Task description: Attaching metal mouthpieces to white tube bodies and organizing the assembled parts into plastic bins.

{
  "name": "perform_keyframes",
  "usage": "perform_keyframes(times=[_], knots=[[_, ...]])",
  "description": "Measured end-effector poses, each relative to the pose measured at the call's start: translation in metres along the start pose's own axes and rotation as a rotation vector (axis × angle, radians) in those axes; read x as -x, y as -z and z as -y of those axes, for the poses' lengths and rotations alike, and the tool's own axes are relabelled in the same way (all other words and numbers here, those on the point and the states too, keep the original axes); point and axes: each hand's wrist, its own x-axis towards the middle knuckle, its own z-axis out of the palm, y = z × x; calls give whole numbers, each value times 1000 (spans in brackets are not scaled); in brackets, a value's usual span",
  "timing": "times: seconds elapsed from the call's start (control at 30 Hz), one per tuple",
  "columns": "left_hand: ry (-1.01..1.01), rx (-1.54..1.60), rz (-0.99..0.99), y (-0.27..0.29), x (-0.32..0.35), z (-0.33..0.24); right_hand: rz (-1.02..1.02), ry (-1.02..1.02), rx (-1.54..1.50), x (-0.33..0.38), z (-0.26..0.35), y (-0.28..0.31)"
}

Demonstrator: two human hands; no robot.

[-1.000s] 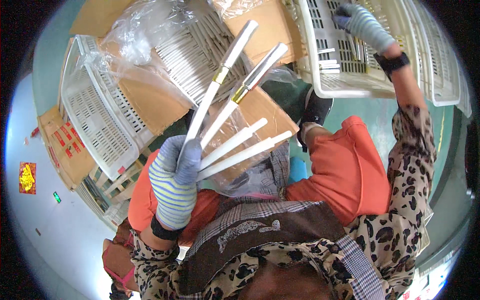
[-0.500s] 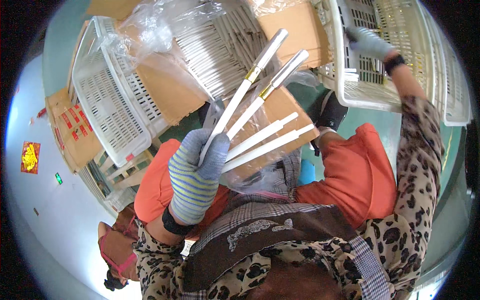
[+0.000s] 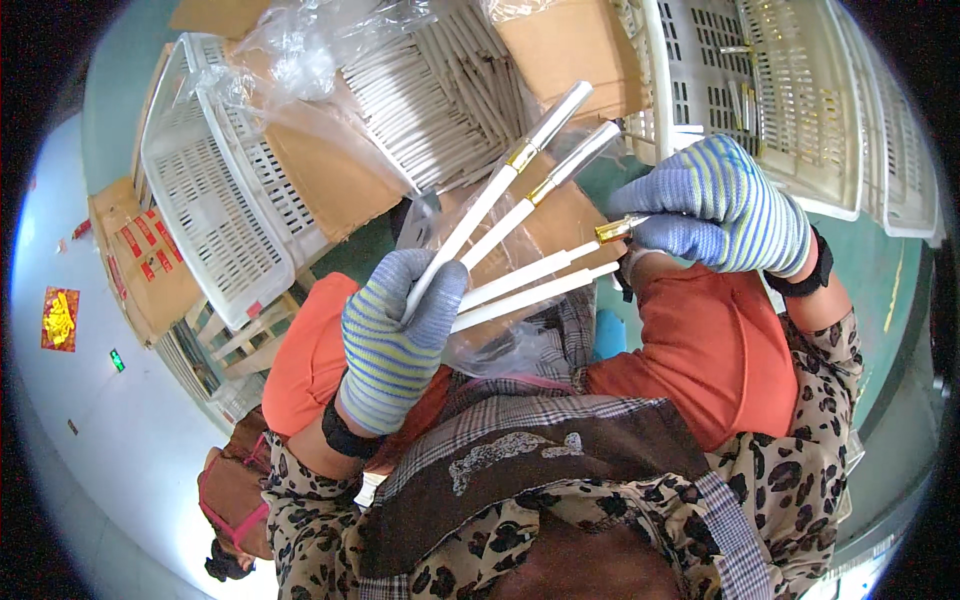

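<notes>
My left hand [image 3: 400, 325], in a grey, blue and yellow striped knit glove, grips a fan of slim white pen-like rods. Two of them, the upper rod [image 3: 460, 230] and the rod below it [image 3: 500, 235], carry shiny silver caps with gold bands. The two lower rods, one in front [image 3: 515, 280] and the lowest [image 3: 530, 298], are uncapped with narrower tips. My right hand [image 3: 725, 205], also gloved, pinches a gold-banded cap [image 3: 612, 230] close to the tip of the upper uncapped rod. The rest of that cap is hidden by my fingers.
A plastic-lined carton holds stacked white rods [image 3: 410, 110] ahead of me. White slotted crates stand left [image 3: 215, 170] and right [image 3: 800, 110]; several gold-banded pieces lie in the right one. Cardboard flaps [image 3: 565, 55] stick out between. Another person [image 3: 240, 480] is at lower left.
My right hand has come back from inside the right crate toward my left hand, now with a gold-banded cap in its fingers. The left hand with the rods has barely shifted.
</notes>
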Motion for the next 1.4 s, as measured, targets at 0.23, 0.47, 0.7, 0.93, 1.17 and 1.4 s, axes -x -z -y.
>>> perform_keyframes(times=[0.23, 0.47, 0.7, 0.93, 1.17, 1.4], knots=[[-3, 9, 3, 1, 0, -3, -18, 34, -30, 3, -1, -5], [-68, 5, 9, 0, 2, 2, 48, 59, -96, 0, 8, -13], [-302, -95, -83, -4, 5, 11, 95, -16, -17, -2, 14, -20], [-251, -4, -95, -2, 7, 10, 22, 38, -94, -5, 17, -18], [-370, -108, -125, 0, 8, 11, 3, 21, -122, -1, 19, -23], [-307, -77, -55, 2, 8, 6, -14, 6, -117, 0, 22, -27]])
